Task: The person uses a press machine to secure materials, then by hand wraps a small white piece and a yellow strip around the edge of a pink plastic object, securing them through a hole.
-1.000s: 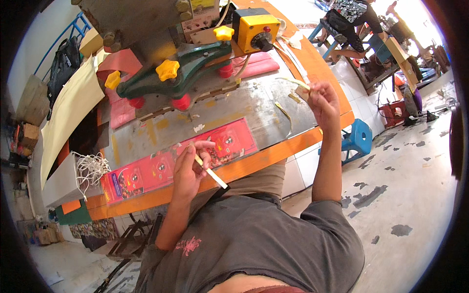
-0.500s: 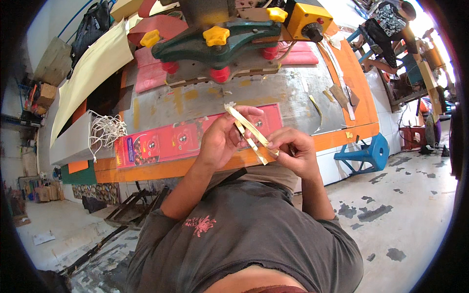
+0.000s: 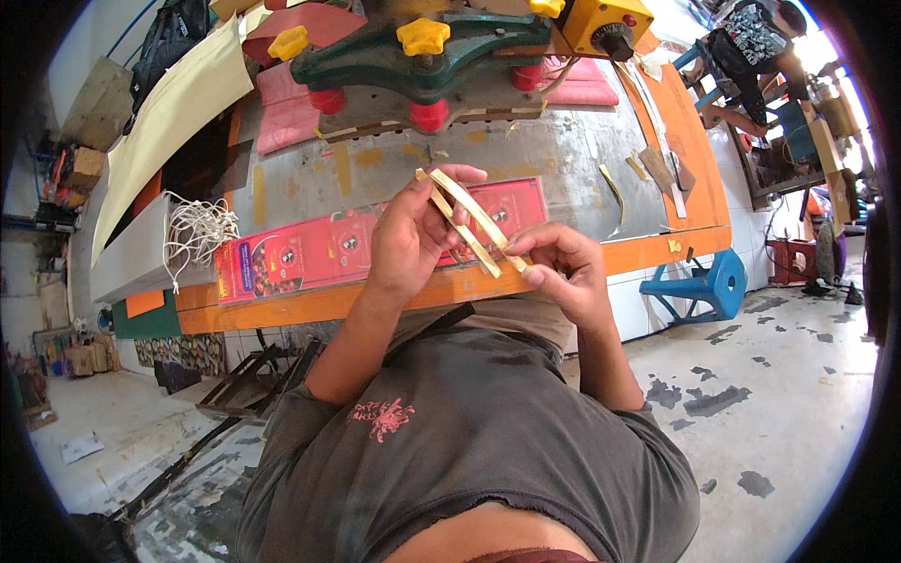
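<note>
Two narrow pale-yellow strips, a front strip (image 3: 472,208) and a rear strip (image 3: 465,235), slant side by side above the table's front edge. My left hand (image 3: 408,235) pinches their upper ends between thumb and fingers. With thumb and fingertips, my right hand (image 3: 571,267) grips the lower end of the front strip. The lower end of the rear strip hangs free beside it. Beneath my hands lies a long red printed sheet (image 3: 319,246), partly covered by my left hand.
A green press head (image 3: 375,61) with yellow knobs and red feet stands at the back of the metal-topped table (image 3: 587,188). White cords (image 3: 202,235) hang over a grey box at left. Offcuts (image 3: 652,169) lie at right. A blue stool (image 3: 704,286) stands beyond.
Both hands have risen slightly with the strips. The pale scrap at the strips' upper end no longer shows. My right thumb has shifted along the strip's lower end.
</note>
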The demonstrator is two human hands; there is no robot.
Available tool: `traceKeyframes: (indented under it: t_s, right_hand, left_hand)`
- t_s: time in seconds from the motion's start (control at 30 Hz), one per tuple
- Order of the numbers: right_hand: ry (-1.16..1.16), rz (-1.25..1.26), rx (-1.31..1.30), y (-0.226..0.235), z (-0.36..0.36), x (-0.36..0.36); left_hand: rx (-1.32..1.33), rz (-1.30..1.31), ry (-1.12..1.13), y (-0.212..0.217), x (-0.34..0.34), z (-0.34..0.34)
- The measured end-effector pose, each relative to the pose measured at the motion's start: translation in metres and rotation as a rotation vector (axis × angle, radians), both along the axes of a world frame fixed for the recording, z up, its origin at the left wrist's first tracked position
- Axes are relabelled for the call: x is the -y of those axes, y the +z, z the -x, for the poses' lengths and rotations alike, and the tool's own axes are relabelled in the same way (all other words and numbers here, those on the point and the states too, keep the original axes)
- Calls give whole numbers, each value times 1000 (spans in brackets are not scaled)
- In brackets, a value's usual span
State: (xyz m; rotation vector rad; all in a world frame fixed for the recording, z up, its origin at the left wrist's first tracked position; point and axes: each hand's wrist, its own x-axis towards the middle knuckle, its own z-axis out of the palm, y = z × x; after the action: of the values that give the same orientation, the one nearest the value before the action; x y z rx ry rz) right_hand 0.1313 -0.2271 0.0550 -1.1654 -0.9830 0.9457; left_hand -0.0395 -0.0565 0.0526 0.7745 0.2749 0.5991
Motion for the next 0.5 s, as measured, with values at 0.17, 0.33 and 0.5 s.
traceKeyframes:
  t_s: [0.17,0.33,0.5]
  right_hand:
    - [-93,-53,-77,-3,-3,-8]
    - [207,20,119,11,-37,-4]
    - [370,64,346,42,-40,-22]
  left_hand:
    - [-26,-71,15,2,-6,1]
    - [-258,-168,-151,11,-10,1]
    - [-354,-410,-330,6,-10,-4]
